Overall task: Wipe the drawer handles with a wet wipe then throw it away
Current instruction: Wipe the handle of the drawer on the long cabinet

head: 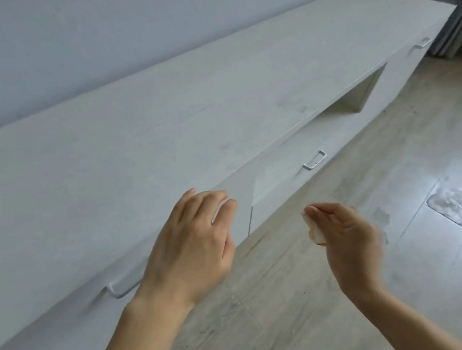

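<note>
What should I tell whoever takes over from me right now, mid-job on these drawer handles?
Left hand: open, no wipe in it, fingers resting at the front edge of the white cabinet, just above the nearest handle.
Right hand: off the cabinet, over the floor, fingers pinched on the bunched wet wipe.
Handles: nearest one partly hidden by the left hand; middle handle and far handle further right along the front.
Done: cannot tell which handles are already wiped.
Left: wipe any remaining handles, then throw the wipe away. No bin is in view.
</note>
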